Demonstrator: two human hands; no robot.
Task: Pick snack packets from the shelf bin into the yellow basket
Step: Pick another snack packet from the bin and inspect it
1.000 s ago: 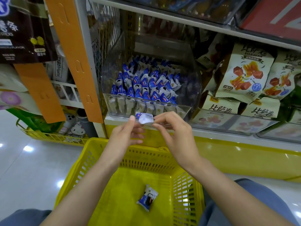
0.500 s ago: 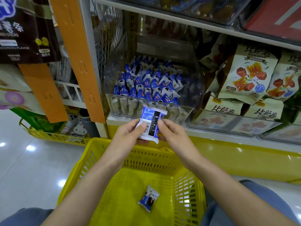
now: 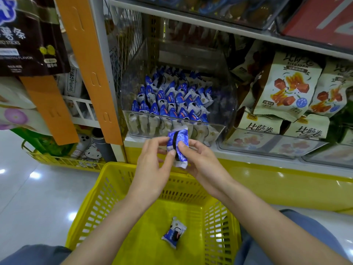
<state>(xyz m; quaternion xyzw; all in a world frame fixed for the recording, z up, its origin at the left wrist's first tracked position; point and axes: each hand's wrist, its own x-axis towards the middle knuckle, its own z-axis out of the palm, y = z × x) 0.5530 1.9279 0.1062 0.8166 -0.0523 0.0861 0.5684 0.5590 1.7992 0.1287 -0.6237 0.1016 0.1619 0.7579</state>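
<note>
**Packet out of the bin, held over the basket; drop not yet made**

Nearest, below the fingers, the yellow basket [image 3: 114, 180] stands with its top open. One loose packet [image 3: 174, 232] lies on its floor, well apart from both hands.

Above the basket's far rim, the left hand [image 3: 152, 165] and right hand [image 3: 202, 161] share one blue-and-white snack packet [image 3: 178, 146], which stands roughly upright. The fingers [image 3: 152, 144] of both hands are curled narrow and pinch it from either side, with a thumb of each on its front. Neither hand is free.

Just beyond and above the fingers, the clear shelf bin [image 3: 221, 129] holds rows of stocked packets [image 3: 172, 98] of the same kind. To the right of the fingers, further along the shelf, are beige snack bags [image 3: 286, 85], which are no part of the task.

Assessment: the step in hand is the transfer from bin to basket. The next move calls for lowering the packet past the rim and loosening both pinches. A light wrapper should tolerate a short drop. One hand then needs to reach up and forward to the bin.
</note>
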